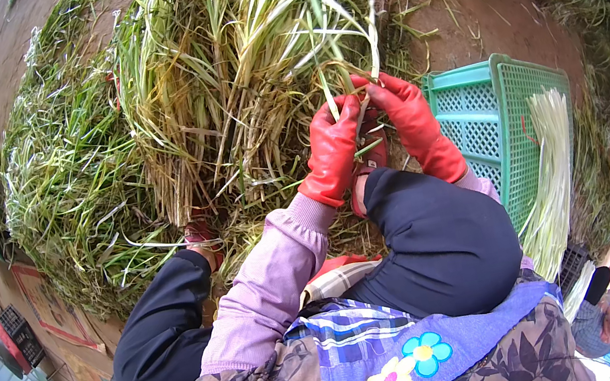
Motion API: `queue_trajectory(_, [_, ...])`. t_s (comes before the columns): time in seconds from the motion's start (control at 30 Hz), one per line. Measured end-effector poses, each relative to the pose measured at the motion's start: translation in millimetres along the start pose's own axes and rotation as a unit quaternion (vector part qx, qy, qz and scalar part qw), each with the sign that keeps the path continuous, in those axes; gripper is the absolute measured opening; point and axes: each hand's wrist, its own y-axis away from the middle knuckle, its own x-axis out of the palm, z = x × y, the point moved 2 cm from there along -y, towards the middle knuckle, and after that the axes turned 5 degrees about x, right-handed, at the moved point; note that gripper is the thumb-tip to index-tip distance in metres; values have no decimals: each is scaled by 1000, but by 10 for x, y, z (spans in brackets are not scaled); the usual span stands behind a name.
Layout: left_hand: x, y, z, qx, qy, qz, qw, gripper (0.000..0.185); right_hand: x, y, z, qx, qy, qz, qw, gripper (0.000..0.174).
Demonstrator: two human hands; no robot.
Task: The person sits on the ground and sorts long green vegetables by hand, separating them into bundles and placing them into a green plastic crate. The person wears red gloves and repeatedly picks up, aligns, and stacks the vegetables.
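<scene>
My left hand, in a red rubber glove, pinches a green-and-white leafy stalk between thumb and fingers. Close beside it, my right hand, gloved the same way, has its thumb and fingers closed on a pale stalk. Thin leaves cross between the two hands, and their lower ends are partly hidden by the gloves. Beyond and to the left of my hands lies a large heap of long leafy stalks, partly yellowed, with their brownish ends towards me.
An upturned or tilted green plastic crate stands at the right, with a bundle of pale cleaned stalks on it. Loose green leaves are piled at the left. Another person is at the lower right edge.
</scene>
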Motion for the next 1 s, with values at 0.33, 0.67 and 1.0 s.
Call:
queue_trajectory(0.33, [166, 171, -316, -46, -89, 90, 991, 25, -242, -122, 54, -32, -100, -97, 990, 40])
queue_trajectory(0.67, [-1946, 1121, 281, -121, -713, 453, 522, 18, -1198, -424, 471, -116, -228, -256, 932, 37])
queue_trajectory(1.0, [-648, 215, -435, 326, -665, 209, 638, 71, -634, -269, 711, -86, -423, 81, 898, 34])
